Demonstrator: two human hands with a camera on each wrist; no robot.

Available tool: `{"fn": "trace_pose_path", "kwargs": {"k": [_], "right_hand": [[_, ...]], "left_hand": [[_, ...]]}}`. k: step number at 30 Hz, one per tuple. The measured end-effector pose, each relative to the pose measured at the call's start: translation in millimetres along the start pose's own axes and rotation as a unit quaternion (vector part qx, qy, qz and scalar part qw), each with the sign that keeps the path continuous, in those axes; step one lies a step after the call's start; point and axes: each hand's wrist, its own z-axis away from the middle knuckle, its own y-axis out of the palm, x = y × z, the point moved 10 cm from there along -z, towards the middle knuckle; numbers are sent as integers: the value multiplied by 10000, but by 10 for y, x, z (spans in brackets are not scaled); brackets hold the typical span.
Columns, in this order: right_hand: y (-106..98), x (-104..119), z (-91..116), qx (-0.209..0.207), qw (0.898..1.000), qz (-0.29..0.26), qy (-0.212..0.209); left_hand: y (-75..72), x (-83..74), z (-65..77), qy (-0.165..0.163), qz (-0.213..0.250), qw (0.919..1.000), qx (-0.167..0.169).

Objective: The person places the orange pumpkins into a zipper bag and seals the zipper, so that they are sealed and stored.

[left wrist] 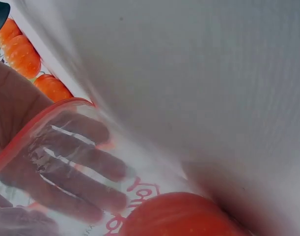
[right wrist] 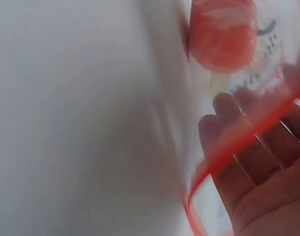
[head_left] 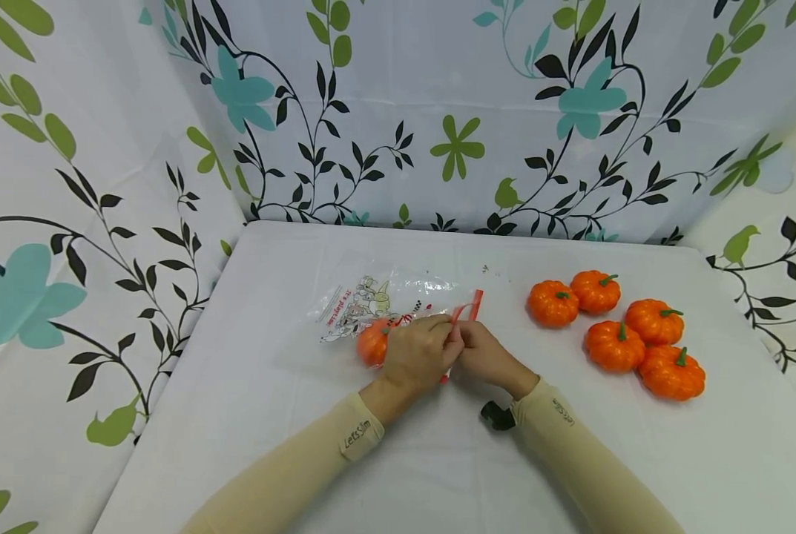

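A clear plastic zip bag (head_left: pixel 334 311) with a red-edged mouth and a cartoon print lies on the table, and a small orange pumpkin (head_left: pixel 372 343) is inside it. My left hand (head_left: pixel 420 348) grips the bag near its mouth, just right of that pumpkin. Touching it, my right hand (head_left: pixel 487 356) holds the red edge from the other side. In the right wrist view the fingers (right wrist: pixel 238 118) of the right hand reach past the red rim (right wrist: pixel 238 140) toward the bagged pumpkin (right wrist: pixel 223 34). The thumbs' contact with the rim is partly hidden.
Several orange pumpkins with green stems, among them one at the front right (head_left: pixel 671 373), sit in a group on the right of the white table (head_left: pixel 291 460). A dark wrist camera (head_left: pixel 498 415) is at the right wrist. Patterned curtains (head_left: pixel 398 81) hang behind.
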Motion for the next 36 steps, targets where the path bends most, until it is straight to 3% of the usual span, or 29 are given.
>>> {"fn": "trace_pose_path", "kwargs": {"k": [4,7,9,13,15,17,22,28,36], "right_hand": [[-224,13,147,-386,9985,380,127],[-503,56,284,-1142,9903,779,105],[-727,103,383,-1845,9777,1004,-63],[-1136,171,573,-3181,9379,1349,-319],[-1277,156,645,-3569,9221,1477,-223],[-1373,117,699,-3769,9129,1563,-6],[-1502,-20,758,-3749,9103,1589,748],[-1563,-180,767,-3329,9157,1661,1519],[-1610,-344,772,-2670,9207,1848,2167]], "left_hand": [[16,25,5,-67,8,10000,22],[26,39,-3,-107,-41,9999,78],[25,45,-13,-144,-49,9998,110],[23,56,-21,-224,-56,9996,134],[31,57,-15,-241,-46,9996,151],[42,58,-7,-253,-55,9995,161],[69,52,13,-260,-81,9995,184],[73,67,9,-336,-72,9993,161],[91,105,-5,-428,-237,9985,232]]}}
